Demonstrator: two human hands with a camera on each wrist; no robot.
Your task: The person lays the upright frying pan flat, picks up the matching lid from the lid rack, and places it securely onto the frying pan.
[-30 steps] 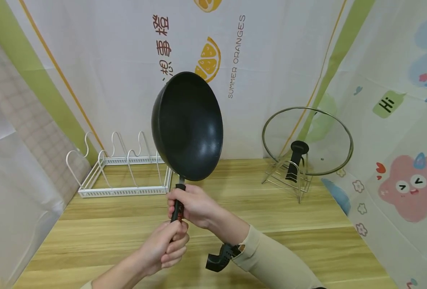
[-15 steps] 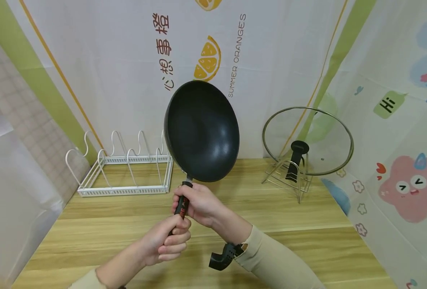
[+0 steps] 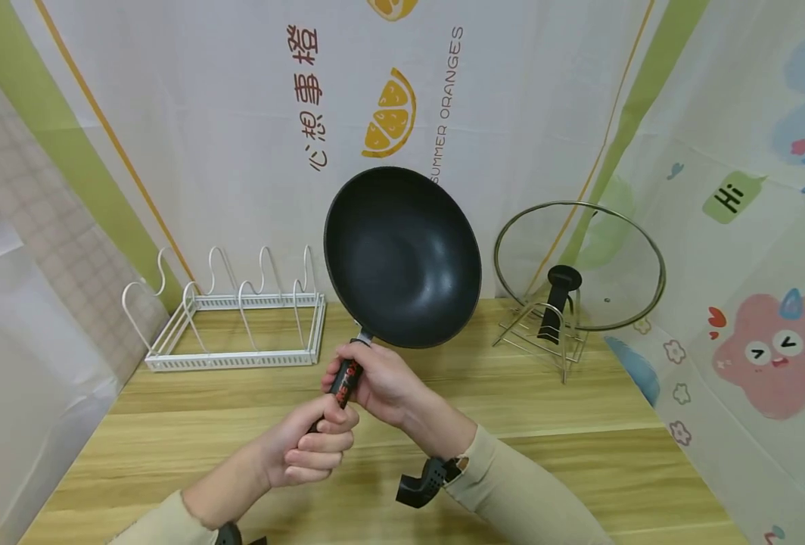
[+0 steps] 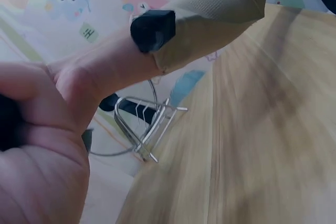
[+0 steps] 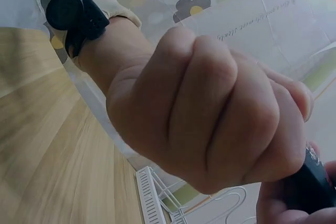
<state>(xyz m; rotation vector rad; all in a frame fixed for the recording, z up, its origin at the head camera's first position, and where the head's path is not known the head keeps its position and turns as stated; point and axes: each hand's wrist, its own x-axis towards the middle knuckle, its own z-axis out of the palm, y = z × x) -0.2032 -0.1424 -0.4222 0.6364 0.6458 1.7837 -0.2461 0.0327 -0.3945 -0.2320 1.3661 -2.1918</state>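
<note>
A black wok [image 3: 402,257] is held up over the table, tilted with its dark inside toward me. Its black handle [image 3: 346,378], marked in red, slants down to the left. Close below the wok, my right hand [image 3: 382,382] wraps around the upper part of the handle. My left hand [image 3: 310,443] grips the lower end, fingers curled and thumb on top. In the right wrist view the left hand [image 5: 210,108] appears as a big fist, with the right hand's fingers [image 5: 273,205] on the handle at the lower right corner.
On the left of the wooden table [image 3: 511,469] stands a white wire rack [image 3: 232,359] with several upright loops. A glass lid [image 3: 620,295] with a black knob leans in a small metal stand [image 3: 564,356] at the right. Printed curtains [image 3: 511,98] enclose the back and sides.
The wok has shifted right and slightly down, turning so that more of its inside shows. Both hands keep hold of the handle, which now leans more; the left hand has moved slightly left.
</note>
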